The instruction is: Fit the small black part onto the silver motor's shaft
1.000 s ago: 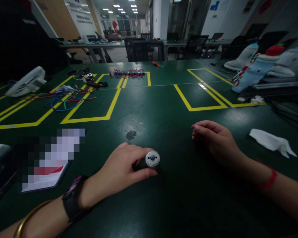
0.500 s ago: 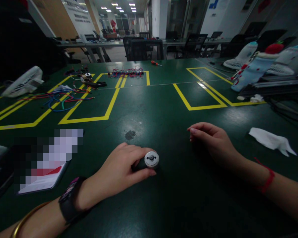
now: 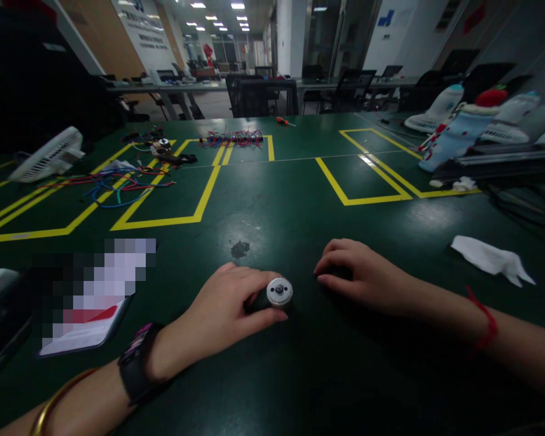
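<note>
A small electric motor stands upright on the dark green table, its round silver end with a central shaft and two small holes facing up. My left hand is closed around its left side, index finger behind and thumb in front. To the right of the motor, apart from it, my right hand rests low over the tabletop. Its fingers are bent, with a gap between thumb and forefinger and nothing visible in them.
A phone lies at the left and a crumpled white tissue at the right. Farther back are loose wires, a bundle of wired parts, an orange screwdriver, a white fan and a blue snowman-like bottle.
My right hand has moved left and down, closer to the motor, and its thumb and forefinger have parted. The left hand keeps its hold on the motor. The view has shifted slightly.
</note>
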Demonstrator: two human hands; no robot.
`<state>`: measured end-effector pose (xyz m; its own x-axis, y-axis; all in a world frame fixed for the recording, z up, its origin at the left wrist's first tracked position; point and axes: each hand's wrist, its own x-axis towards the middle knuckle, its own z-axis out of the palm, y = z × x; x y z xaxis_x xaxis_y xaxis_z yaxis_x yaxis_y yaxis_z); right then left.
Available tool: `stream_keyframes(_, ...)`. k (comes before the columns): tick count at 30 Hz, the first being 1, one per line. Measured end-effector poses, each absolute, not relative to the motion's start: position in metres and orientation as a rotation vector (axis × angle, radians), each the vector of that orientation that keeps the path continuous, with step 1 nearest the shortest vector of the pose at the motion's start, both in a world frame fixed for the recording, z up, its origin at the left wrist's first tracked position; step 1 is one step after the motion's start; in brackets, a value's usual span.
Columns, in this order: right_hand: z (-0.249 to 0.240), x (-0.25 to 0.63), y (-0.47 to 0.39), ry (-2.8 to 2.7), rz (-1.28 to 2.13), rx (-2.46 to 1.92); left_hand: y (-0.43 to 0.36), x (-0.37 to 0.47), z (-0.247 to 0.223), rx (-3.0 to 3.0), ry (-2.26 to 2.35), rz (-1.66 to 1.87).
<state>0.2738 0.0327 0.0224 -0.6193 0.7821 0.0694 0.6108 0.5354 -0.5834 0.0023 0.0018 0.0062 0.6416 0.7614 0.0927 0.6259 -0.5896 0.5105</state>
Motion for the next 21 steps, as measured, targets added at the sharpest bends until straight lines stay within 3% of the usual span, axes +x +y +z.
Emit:
stream_keyframes(11, 0.050, 0.224, 0.016, -2.499, 0.403, -0.857, 0.002, 0.002, 0.002, 2.417, 1.089, 0.433)
stream_keyframes(21, 0.041, 0.253, 0.023, -2.380, 0.680, -0.895, 0.003, 0.002, 0.003, 2.405, 1.092, 0.434)
